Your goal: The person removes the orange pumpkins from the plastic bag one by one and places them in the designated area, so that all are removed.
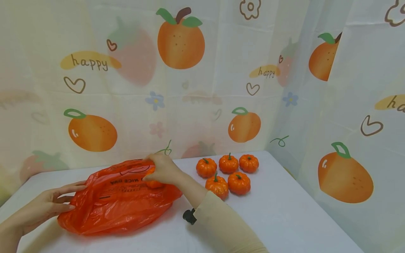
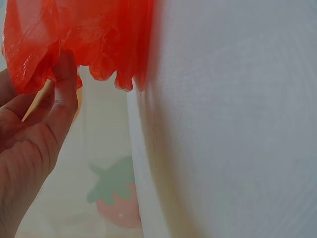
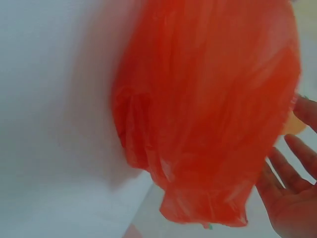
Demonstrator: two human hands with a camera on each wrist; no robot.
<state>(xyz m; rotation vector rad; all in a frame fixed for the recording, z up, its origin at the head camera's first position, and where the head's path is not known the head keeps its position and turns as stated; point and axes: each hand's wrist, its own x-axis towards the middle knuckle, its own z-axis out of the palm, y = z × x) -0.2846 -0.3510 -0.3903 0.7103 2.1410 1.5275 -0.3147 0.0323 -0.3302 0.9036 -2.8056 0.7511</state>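
Note:
A red plastic bag (image 1: 126,211) with dark print lies on its side at the left of the table. My left hand (image 1: 47,205) holds its left edge, fingers and thumb on the thin film; the left wrist view shows this left hand (image 2: 39,129) at the crumpled bag edge (image 2: 99,44). At the bag's upper right, my right hand (image 1: 166,170) grips a small orange pumpkin (image 1: 154,183), which the hand partly covers. From the right wrist, the bag (image 3: 208,109) fills the middle and part of the right hand (image 3: 294,198) shows beside it.
Several small orange pumpkins with green stems, one of them a front pumpkin (image 1: 239,183), stand to the right of the bag on the white table (image 1: 284,218). A fruit-print curtain (image 1: 209,42) hangs behind and along the right side.

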